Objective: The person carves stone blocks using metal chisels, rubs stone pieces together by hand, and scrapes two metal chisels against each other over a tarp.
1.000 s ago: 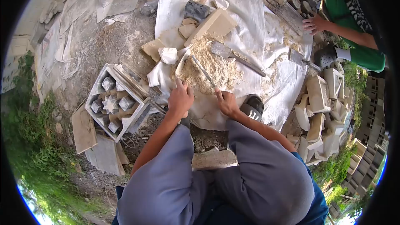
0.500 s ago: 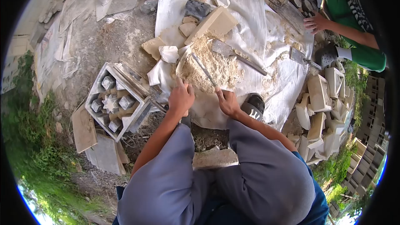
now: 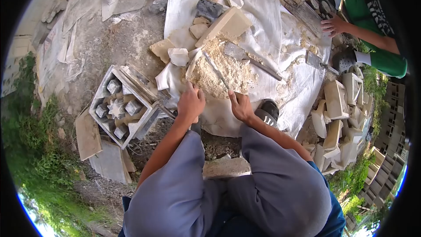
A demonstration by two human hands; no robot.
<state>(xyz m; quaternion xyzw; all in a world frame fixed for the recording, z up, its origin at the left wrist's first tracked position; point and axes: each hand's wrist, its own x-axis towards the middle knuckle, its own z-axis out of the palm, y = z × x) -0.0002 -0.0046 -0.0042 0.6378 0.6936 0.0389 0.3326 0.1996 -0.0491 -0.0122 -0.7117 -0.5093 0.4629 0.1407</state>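
Sunlit outdoor ground
Bare dirt (image 3: 127, 41) and green weeds (image 3: 44, 149) left of the left grip (image 3: 191, 103); grey openwork blocks (image 3: 390, 136) far right of the right grip (image 3: 241, 106).

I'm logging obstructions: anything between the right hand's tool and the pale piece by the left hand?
Nothing visible blocks it: the thin tool in the right hand reaches close to the pale piece; contact is unclear.

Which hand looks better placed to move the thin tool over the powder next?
Probably the right hand: it grips the near end of the thin tool, which reaches over the pale powder. The left hand is apart from the tool, by the powder's near-left edge.
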